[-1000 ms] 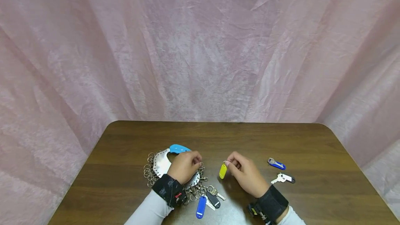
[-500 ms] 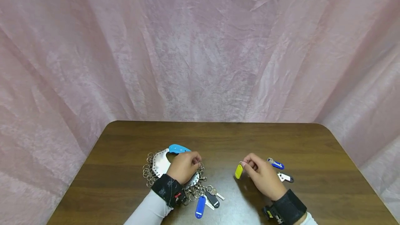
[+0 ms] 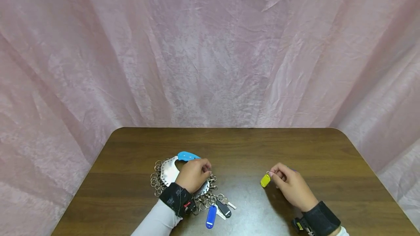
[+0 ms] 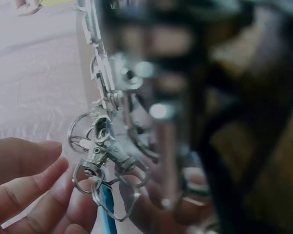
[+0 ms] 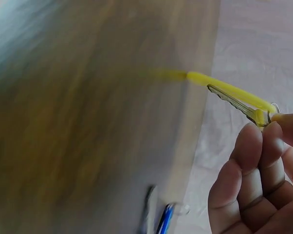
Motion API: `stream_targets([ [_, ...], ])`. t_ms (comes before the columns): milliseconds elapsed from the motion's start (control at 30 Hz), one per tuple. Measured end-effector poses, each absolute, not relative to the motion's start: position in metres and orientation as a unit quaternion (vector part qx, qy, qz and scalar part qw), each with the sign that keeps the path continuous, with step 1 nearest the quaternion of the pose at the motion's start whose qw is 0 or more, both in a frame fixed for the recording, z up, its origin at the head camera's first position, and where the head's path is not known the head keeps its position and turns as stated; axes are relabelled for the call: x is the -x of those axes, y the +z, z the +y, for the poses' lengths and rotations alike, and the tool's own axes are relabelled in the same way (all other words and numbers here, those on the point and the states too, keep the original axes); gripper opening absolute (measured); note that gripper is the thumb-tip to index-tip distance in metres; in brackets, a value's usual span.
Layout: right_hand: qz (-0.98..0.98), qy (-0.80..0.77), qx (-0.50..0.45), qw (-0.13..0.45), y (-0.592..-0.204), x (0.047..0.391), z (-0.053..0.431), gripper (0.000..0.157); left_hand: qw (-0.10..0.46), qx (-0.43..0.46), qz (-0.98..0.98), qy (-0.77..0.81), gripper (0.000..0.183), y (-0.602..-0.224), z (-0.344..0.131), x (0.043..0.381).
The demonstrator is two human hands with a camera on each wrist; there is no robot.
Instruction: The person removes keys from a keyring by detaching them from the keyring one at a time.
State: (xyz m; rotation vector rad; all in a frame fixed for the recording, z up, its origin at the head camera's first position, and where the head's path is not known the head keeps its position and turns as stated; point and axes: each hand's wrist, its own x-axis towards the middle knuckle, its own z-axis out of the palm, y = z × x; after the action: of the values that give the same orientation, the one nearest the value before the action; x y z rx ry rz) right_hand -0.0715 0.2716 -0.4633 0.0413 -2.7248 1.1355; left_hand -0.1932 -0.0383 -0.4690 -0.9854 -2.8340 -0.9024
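My left hand lies over the right side of a metal key-ring plate with a blue grip. Its fingers are loosely bent. In the left wrist view, its fingertips are close to the swivel clips and split rings, and no clip shows pinched between them. Out to the right, my right hand pinches the ring of a key with a yellow tag. The key and tag hang just off the fingertips, above the table.
Keys with a blue tag and a black tag lie at the plate's front edge. Another blue tag and a dark one lie on the wooden table, mostly hidden behind my right hand. A pink curtain hangs behind.
My right hand has moved to the right, away from the plate, carrying the yellow-tagged key. It now covers the two tagged keys there. The left hand has stayed put.
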Motion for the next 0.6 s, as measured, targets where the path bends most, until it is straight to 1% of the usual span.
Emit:
stream_targets([
  [233,-0.922,0.38,0.015,0.073,-0.469,0.065,0.282,0.005,0.012,0.329,-0.901,-0.282,0.008,-0.469,-0.038,0.192],
  [600,-0.927,0.37,0.041,0.043,-0.472,0.063,0.298,0.006,-0.014,0.389,-0.88,-0.272,0.008,-0.461,-0.036,0.183],
])
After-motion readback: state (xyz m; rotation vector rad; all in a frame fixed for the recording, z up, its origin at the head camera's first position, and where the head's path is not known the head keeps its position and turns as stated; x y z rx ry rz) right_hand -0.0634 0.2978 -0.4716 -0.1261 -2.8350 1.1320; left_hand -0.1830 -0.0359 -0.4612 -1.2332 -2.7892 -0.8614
